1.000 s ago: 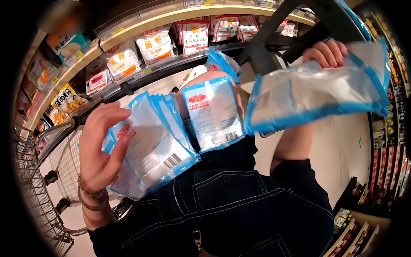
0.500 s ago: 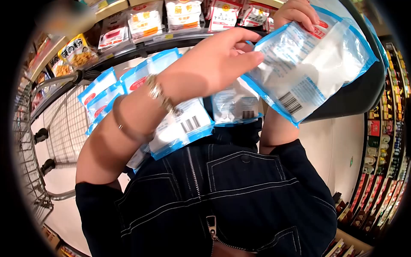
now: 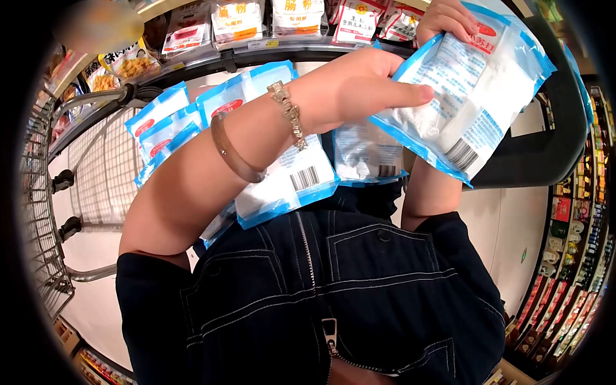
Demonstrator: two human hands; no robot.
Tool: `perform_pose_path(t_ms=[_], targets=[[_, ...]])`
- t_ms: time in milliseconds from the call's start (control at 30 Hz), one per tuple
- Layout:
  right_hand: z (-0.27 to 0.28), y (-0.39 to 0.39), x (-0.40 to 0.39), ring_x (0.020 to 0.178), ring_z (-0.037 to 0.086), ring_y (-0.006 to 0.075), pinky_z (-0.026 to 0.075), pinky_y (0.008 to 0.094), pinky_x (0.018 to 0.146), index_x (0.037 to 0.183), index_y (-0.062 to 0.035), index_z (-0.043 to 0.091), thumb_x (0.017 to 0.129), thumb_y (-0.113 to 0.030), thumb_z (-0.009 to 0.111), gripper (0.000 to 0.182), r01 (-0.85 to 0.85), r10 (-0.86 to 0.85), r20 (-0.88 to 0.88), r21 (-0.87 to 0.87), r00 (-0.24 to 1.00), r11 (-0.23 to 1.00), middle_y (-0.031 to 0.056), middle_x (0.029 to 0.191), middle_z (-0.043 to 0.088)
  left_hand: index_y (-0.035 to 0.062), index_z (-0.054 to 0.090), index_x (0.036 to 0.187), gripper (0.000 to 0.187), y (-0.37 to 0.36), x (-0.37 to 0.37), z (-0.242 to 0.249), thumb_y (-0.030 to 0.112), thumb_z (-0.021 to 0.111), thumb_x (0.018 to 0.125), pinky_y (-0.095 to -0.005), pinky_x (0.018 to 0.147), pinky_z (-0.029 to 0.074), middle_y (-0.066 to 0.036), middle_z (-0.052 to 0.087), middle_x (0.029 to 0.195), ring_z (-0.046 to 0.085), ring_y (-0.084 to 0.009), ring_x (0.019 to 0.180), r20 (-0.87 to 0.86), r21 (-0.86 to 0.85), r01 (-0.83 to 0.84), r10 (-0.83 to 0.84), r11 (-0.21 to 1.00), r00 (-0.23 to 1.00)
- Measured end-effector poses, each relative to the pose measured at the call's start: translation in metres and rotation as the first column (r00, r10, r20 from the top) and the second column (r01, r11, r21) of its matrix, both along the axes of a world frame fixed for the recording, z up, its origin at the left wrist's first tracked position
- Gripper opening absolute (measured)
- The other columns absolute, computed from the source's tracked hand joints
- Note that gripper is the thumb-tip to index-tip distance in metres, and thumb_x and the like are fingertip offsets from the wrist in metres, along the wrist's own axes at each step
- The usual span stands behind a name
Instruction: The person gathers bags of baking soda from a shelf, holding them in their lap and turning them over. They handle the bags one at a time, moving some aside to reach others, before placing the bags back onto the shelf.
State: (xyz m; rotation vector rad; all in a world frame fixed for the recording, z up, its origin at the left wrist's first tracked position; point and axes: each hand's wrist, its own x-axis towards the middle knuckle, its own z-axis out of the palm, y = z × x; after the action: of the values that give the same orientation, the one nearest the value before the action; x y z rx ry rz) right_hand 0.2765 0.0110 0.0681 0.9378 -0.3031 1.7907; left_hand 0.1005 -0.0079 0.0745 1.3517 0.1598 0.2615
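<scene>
A clear, blue-edged bag of white powder is held up at the right, its barcode at the lower edge. My right hand grips its top edge, fingers folded over the front. At the bag's left edge, my left hand has its thumb on the front face; its fingers are behind and mostly hidden. A beaded bracelet and a bangle are on my left arm. Below that arm, similar blue-edged bags stand close together, partly covered by it. Another bag is beneath my left hand.
A metal shopping cart spans the left, with a dark cart handle at the right. Beyond it, a shelf carries several packets of flour. Tall stocked shelves line the far right.
My left hand has moved right, with its thumb now lying further over the bag's front and its fingers going behind. The bag has tilted slightly. The whole view has shifted a little.
</scene>
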Motion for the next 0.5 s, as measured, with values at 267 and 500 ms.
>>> perform_pose_path(t_ms=[267,500], targets=[[-0.005,-0.004,-0.019,0.062,0.050,0.0164,0.043,0.0275,0.051,0.074,-0.0034,0.049,0.070,-0.011,0.061,0.015,0.020,-0.020,0.001,-0.044,1.000,0.999,0.0056,0.067,0.049,-0.0050,0.039,0.120,0.054,0.004,-0.005,-0.007,0.029,0.058,0.082,-0.0278,0.085,0.046,-0.012,0.051,0.113,0.053,-0.0166,0.102,0.080,-0.105,-0.034,0.043,0.994,0.996],[-0.008,-0.010,-0.031,0.062,0.049,0.0159,0.042,0.0271,0.053,0.077,-0.0037,0.049,0.073,-0.014,0.057,0.013,0.073,-0.070,0.031,-0.091,0.997,0.993,0.0048,0.067,0.048,-0.0026,0.039,0.120,0.048,-0.006,-0.009,-0.008,0.030,0.052,0.086,-0.0295,0.086,0.045,-0.011,0.052,0.112,0.053,-0.0170,0.101,0.149,-0.227,-0.072,0.108,0.971,0.983]])
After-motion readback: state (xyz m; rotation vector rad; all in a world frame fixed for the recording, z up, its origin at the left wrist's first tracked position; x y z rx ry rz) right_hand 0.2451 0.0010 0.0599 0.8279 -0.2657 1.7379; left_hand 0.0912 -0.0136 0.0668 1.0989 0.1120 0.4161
